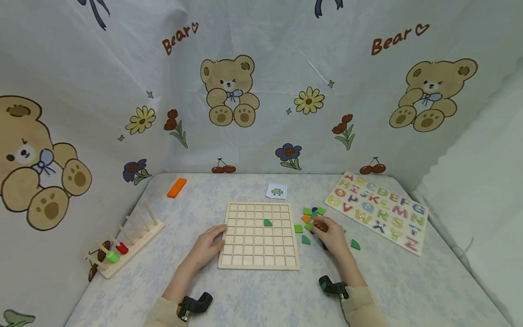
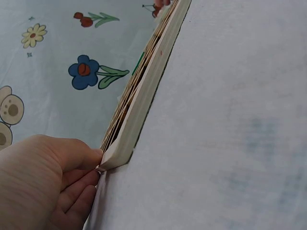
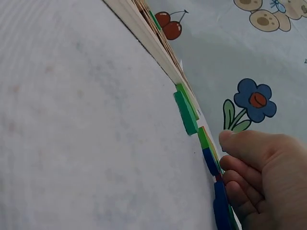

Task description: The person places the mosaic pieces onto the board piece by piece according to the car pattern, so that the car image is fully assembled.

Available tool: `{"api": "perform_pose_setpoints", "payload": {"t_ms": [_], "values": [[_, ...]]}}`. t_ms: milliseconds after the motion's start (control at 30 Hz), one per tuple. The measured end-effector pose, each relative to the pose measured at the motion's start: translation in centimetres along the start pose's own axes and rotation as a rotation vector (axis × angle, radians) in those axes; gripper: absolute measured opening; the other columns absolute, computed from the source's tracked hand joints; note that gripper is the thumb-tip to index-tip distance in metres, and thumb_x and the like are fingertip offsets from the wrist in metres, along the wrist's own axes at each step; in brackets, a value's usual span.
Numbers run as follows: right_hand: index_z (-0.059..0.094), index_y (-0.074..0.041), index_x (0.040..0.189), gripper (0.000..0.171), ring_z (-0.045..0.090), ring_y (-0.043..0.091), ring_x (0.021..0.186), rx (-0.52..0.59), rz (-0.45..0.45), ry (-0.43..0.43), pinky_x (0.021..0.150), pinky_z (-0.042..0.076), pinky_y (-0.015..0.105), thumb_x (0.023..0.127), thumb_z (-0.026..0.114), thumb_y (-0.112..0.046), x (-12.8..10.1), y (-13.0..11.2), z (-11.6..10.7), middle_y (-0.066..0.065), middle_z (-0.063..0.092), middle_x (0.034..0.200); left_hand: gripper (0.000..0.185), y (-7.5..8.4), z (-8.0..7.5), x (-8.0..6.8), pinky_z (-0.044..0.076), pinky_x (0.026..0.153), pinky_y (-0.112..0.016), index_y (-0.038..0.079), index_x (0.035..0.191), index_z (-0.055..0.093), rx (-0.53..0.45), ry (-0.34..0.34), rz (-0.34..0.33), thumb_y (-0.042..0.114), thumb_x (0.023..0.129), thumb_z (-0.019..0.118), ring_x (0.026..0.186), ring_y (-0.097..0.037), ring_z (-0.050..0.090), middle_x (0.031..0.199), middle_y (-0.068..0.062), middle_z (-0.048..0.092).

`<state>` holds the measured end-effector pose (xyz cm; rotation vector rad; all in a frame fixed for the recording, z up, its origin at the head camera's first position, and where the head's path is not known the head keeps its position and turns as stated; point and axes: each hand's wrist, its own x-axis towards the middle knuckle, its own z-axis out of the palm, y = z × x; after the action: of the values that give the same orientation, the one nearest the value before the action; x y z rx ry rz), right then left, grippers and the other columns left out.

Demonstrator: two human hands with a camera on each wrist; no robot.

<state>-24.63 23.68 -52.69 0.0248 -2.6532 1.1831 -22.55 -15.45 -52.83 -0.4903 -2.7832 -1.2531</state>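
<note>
A square wooden grid board (image 1: 259,236) lies flat on the table, with one green quarter-round piece (image 1: 267,222) in a cell. My left hand (image 1: 208,247) holds the board's left edge; in the left wrist view its thumb (image 2: 91,157) touches the rim and the other fingers curl. To the right of the board, my right hand (image 1: 331,236) is over a loose cluster of coloured pieces, fingers bent and thumb (image 3: 235,139) near the fingertips. Whether a piece is pinched there is hidden. Around it lie light green squares (image 1: 298,229), an orange piece (image 1: 306,219) and green quarter-rounds (image 1: 306,240).
A small pattern card (image 1: 277,191) lies behind the board. An alphabet board (image 1: 377,211) occupies the back right. At left stands a wooden peg rack (image 1: 132,250) with red and green beads, and an orange block (image 1: 177,188) lies farther back. A patterned cloth hangs behind.
</note>
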Motion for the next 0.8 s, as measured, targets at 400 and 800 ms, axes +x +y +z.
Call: {"api": "perform_pose_setpoints", "payload": {"t_ms": [400,800], "values": [[0.067,-0.001,0.109,0.034,0.055,0.021,0.084,-0.181,-0.147,0.007,0.071,0.049,0.036,0.079,0.077,-0.012,-0.06,-0.02,0.51,0.008,0.064,0.096,0.046,-0.09,-0.01,0.11,0.037,0.103,-0.047,0.001,0.135,0.051,0.013,0.012,0.008,0.006,0.09,0.062,0.129,-0.031,0.041,0.138,-0.015,0.047],[0.065,0.0,0.115,0.039,0.051,0.02,0.082,-0.196,-0.133,-0.035,0.068,0.045,0.035,0.078,0.074,-0.007,0.0,-0.07,0.46,0.007,0.062,0.095,0.046,-0.22,0.08,-0.03,0.037,0.102,-0.048,0.001,0.135,0.051,-0.001,0.014,0.001,0.007,0.09,0.062,0.128,-0.032,0.041,0.138,-0.015,0.047]]}}
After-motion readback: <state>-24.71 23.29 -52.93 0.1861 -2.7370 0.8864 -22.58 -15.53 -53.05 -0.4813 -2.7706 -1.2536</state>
